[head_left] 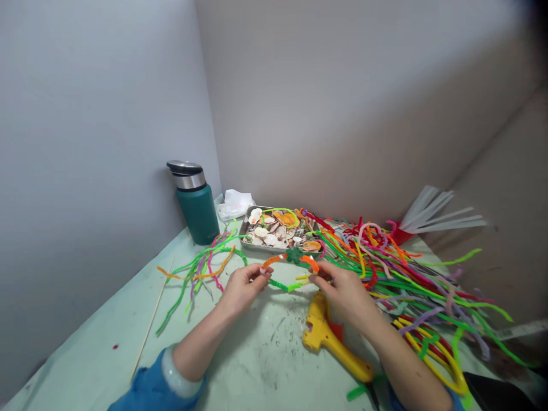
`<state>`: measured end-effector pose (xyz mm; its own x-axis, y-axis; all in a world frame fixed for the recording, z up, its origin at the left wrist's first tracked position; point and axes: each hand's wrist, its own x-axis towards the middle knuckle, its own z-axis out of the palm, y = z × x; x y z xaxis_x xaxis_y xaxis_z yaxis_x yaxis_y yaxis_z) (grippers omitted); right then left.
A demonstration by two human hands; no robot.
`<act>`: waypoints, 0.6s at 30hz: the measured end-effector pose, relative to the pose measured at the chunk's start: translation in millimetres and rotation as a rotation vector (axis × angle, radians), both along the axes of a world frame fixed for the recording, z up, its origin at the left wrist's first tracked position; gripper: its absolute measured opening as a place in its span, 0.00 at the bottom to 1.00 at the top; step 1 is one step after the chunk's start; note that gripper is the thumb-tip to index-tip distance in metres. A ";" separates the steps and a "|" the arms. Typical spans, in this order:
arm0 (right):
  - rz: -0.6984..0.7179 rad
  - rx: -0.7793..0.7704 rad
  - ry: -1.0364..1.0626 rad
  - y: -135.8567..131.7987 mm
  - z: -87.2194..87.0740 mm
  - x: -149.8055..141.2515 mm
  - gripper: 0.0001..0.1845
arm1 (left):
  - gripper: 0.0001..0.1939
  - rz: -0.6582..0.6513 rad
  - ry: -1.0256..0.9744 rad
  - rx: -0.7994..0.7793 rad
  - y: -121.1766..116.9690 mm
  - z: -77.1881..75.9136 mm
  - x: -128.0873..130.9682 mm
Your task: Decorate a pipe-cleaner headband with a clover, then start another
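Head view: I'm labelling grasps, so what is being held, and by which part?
A fuzzy orange-and-green loop, held at its two sides: the left hand pinches its left side, the right hand its right.

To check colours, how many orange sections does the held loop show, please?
2: one orange section between the left hand and the green flower, another between the flower and the right hand. Hands may hide more.

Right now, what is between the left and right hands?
In the head view, a fuzzy orange-green loop bearing a dark green flower shape, pinched by left hand and right hand.
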<state>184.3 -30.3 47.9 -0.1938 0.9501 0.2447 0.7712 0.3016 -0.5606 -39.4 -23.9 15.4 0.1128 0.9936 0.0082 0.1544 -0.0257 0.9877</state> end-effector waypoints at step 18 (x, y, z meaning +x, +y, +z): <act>-0.080 -0.102 0.217 -1.8 4.3 -1.9 0.16 | 0.16 -0.020 -0.067 -0.030 -2.3 7.2 2.6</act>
<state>182.4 -32.1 52.2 -0.0699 0.9823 0.1739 0.6487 0.1773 -0.7401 -36.8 -26.2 22.6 0.1328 0.9911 -0.0132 0.0873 0.0015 0.9962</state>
